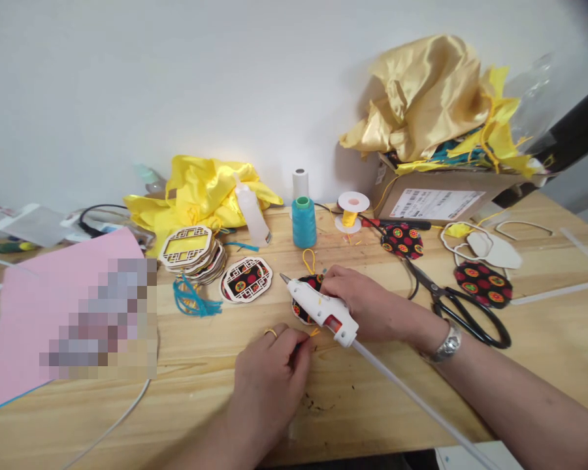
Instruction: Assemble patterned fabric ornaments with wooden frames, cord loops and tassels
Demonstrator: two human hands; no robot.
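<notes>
My right hand (350,297) is wrapped around a white hot glue gun (318,303), its nozzle pointing up and left. A long white stick or cord (411,395) runs from the gun's rear toward the lower right. Partly hidden beneath the gun lies a dark flower-patterned ornament piece (301,307) with a yellow cord loop (308,261) at its top. Just below it, my left hand (272,369) is closed in a pinch on a yellow cord end (315,332). To the left sits another patterned piece under a pale lattice frame (249,279).
Lattice frames (189,251) are stacked left, by blue tassels (196,299). Behind stand a teal thread spool (304,223), a glue bottle (253,214) and a yellow cord reel (351,212). Black scissors (463,313) lie right; a cardboard box (431,196) holds fabric.
</notes>
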